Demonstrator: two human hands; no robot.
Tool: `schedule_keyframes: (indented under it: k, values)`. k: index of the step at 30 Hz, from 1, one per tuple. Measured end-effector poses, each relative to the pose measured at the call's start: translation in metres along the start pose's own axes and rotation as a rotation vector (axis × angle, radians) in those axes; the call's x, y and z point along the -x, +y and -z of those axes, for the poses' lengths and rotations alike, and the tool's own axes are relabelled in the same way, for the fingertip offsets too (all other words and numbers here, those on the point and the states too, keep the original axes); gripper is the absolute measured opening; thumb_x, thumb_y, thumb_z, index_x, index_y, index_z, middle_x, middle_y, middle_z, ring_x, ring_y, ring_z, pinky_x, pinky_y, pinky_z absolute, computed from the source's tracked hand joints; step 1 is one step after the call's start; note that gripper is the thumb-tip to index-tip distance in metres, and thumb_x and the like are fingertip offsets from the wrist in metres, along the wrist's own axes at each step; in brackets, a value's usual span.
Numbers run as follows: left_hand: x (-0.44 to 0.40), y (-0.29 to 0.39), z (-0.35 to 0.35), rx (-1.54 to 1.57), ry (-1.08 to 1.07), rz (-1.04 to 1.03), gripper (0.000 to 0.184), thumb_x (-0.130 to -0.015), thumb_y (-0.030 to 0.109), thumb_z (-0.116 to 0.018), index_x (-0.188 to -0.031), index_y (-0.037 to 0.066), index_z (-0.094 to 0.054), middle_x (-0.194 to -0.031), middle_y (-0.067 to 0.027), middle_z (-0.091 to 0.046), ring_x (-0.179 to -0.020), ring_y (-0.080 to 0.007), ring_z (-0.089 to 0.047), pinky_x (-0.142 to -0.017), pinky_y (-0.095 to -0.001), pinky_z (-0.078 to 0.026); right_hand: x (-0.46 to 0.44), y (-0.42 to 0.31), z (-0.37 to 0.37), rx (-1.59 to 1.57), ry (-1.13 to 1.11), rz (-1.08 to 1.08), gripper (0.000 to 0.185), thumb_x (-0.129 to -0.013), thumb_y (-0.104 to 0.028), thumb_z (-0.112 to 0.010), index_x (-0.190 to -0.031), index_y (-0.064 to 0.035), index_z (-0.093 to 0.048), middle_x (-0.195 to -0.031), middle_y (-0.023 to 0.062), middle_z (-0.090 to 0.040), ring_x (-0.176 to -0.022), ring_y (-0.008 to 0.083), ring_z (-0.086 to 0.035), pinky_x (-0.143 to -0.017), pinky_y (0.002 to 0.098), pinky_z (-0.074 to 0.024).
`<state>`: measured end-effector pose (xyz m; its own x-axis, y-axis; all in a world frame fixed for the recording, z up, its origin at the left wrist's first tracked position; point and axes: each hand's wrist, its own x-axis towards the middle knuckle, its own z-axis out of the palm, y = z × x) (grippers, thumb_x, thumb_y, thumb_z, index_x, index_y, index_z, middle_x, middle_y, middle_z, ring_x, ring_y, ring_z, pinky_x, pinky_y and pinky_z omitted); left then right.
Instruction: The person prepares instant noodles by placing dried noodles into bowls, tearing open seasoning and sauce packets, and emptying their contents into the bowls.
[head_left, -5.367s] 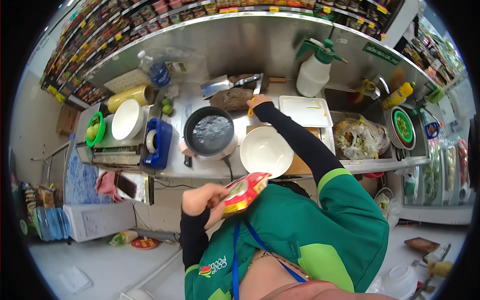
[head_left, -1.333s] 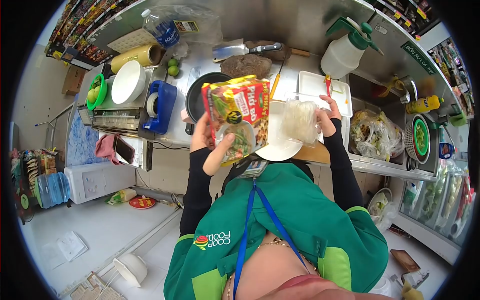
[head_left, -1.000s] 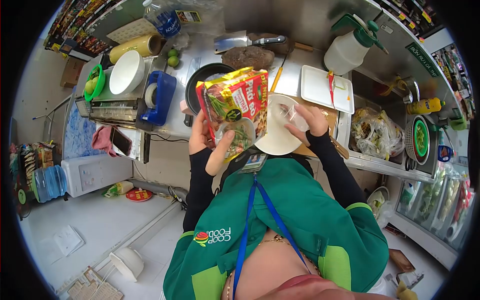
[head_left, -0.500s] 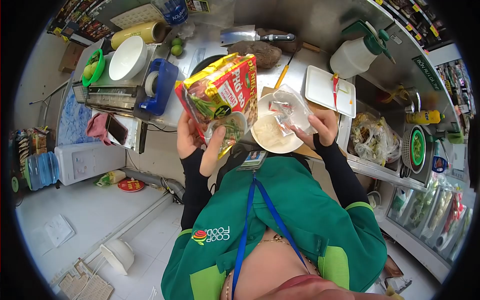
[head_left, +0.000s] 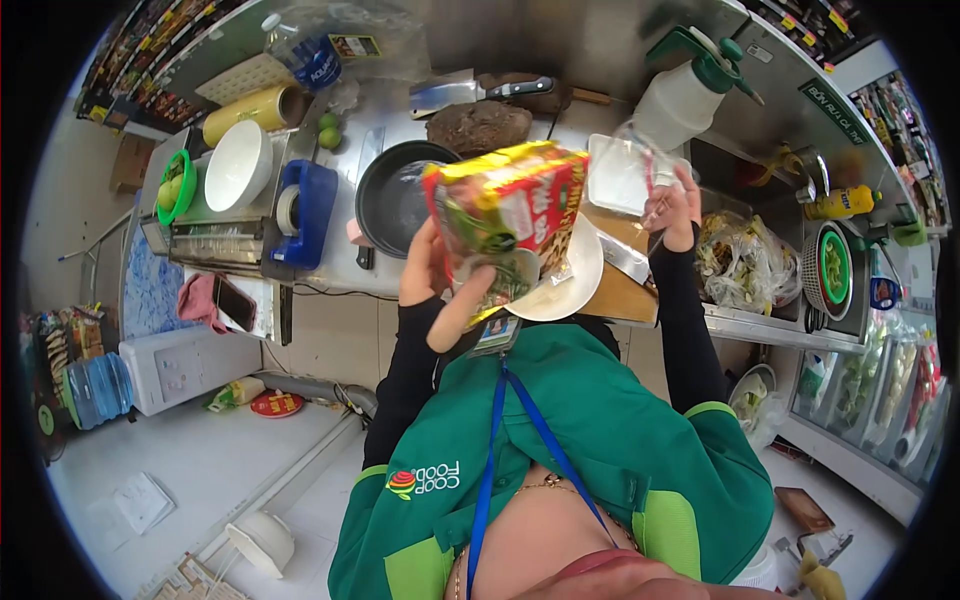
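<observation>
The red-and-yellow noodle packet (head_left: 520,210) is in the air above the counter, tilted, hiding part of the white bowl (head_left: 588,272); the dark pot (head_left: 372,195) sits near it, to the left. From where I stand, two slips look possible. The packet is held only by its lower left part, so a slack thumb could let it drop onto the bowl's rim and tip the bowl. The clear plastic (head_left: 640,150), thin and floppy over the white tray (head_left: 608,182), could catch an edge or shed anything inside, which I can't make out. The left hand (head_left: 428,278) grips the packet, thumb across its front, the other fingers mostly behind. The right hand (head_left: 675,212), near the tray's corner, seems to pinch the plastic between bent fingers, though blur hides the exact hold. A wooden board (head_left: 620,298) shows just beside the bowl.
</observation>
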<state>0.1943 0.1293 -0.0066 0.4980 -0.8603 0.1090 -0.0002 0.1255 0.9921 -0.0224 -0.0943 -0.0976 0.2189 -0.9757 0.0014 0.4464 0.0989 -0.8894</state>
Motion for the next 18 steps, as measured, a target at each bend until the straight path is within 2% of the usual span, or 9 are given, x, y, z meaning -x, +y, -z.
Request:
schedule_keyframes:
  k: [1,4,6,8,10,12,13,17,18]
  values:
    - [-0.003,-0.003,0.000,0.157,-0.020,0.066,0.064,-0.077,0.003,-0.065,-0.133,0.000,-0.032,-0.119,-0.0113,-0.052,-0.110,-0.0171,-0.050,-0.096,-0.0307,-0.036,-0.001,-0.006,0.003,0.005,0.000,0.065,0.040,-0.089,-0.017,-0.051,-0.126,-0.0081,-0.038,-0.077,0.0056,-0.055,-0.060,0.0102,-0.052,-0.044,0.0203,-0.0415]
    - [-0.007,-0.011,-0.005,0.227,-0.035,0.127,0.061,-0.079,0.007,-0.064,-0.132,0.000,-0.034,-0.120,-0.0106,-0.052,-0.110,-0.0175,-0.050,-0.096,-0.0306,-0.036,0.005,-0.023,-0.006,-0.057,0.063,0.145,0.043,-0.089,-0.017,-0.052,-0.127,-0.0081,-0.035,-0.079,0.0056,-0.055,-0.062,0.0112,-0.052,-0.046,0.0208,-0.0426]
    - [-0.008,-0.019,-0.009,0.222,-0.053,0.129,0.060,-0.080,0.009,-0.065,-0.131,0.000,-0.035,-0.120,-0.0099,-0.052,-0.110,-0.0165,-0.050,-0.096,-0.0300,-0.036,0.011,-0.024,-0.013,-0.032,-0.025,0.147,0.046,-0.088,-0.017,-0.053,-0.128,-0.0072,-0.035,-0.080,0.0054,-0.055,-0.063,0.0101,-0.051,-0.046,0.0205,-0.0408]
    - [-0.010,-0.020,-0.014,0.239,-0.061,0.154,0.059,-0.080,0.009,-0.065,-0.131,0.000,-0.035,-0.120,-0.0096,-0.051,-0.110,-0.0160,-0.050,-0.096,-0.0299,-0.036,0.019,-0.028,-0.026,0.032,-0.087,0.041,0.044,-0.087,-0.017,-0.053,-0.127,-0.0063,-0.038,-0.081,0.0059,-0.056,-0.063,0.0088,-0.052,-0.045,0.0198,-0.0403]
    - [-0.011,-0.027,-0.012,0.212,-0.076,0.164,0.059,-0.080,0.009,-0.066,-0.130,0.001,-0.036,-0.120,-0.0085,-0.051,-0.110,-0.0154,-0.049,-0.096,-0.0295,-0.036,0.026,-0.028,-0.033,0.038,-0.302,-0.095,0.044,-0.089,-0.018,-0.051,-0.129,-0.0053,-0.038,-0.078,0.0074,-0.054,-0.057,0.0108,-0.051,-0.045,0.0194,-0.0416]
    - [-0.011,-0.037,-0.007,0.189,-0.084,0.177,0.059,-0.079,0.009,-0.067,-0.129,0.001,-0.037,-0.120,-0.0080,-0.051,-0.111,-0.0155,-0.049,-0.097,-0.0295,-0.035,0.034,-0.030,-0.046,0.078,-0.301,-0.146,0.046,-0.089,-0.019,-0.052,-0.131,-0.0052,-0.039,-0.080,0.0072,-0.055,-0.058,0.0093,-0.052,-0.046,0.0182,-0.0410]
    - [-0.013,-0.036,-0.007,0.168,-0.100,0.132,0.059,-0.078,0.008,-0.067,-0.129,0.002,-0.037,-0.121,-0.0074,-0.051,-0.113,-0.0158,-0.048,-0.098,-0.0297,-0.034,0.035,-0.030,-0.048,0.107,-0.324,-0.101,0.045,-0.088,-0.018,-0.052,-0.130,-0.0047,-0.041,-0.079,0.0067,-0.055,-0.057,0.0088,-0.052,-0.046,0.0182,-0.0405]
    - [-0.012,-0.036,-0.003,0.168,-0.083,0.209,0.058,-0.078,0.006,-0.066,-0.128,0.003,-0.038,-0.121,-0.0067,-0.051,-0.114,-0.0162,-0.047,-0.098,-0.0301,-0.033,0.030,-0.034,-0.043,0.267,-0.307,0.141,0.041,-0.086,-0.014,-0.054,-0.125,-0.0032,-0.047,-0.075,0.0049,-0.055,-0.056,0.0071,-0.050,-0.047,0.0182,-0.0385]
    - [-0.012,-0.036,-0.003,0.181,-0.087,0.198,0.057,-0.078,0.006,-0.066,-0.128,0.003,-0.038,-0.121,-0.0066,-0.051,-0.114,-0.0160,-0.047,-0.098,-0.0301,-0.034,0.029,-0.036,-0.041,0.242,-0.325,0.116,0.040,-0.086,-0.013,-0.054,-0.124,-0.0030,-0.048,-0.075,0.0045,-0.055,-0.055,0.0068,-0.049,-0.047,0.0181,-0.0381]
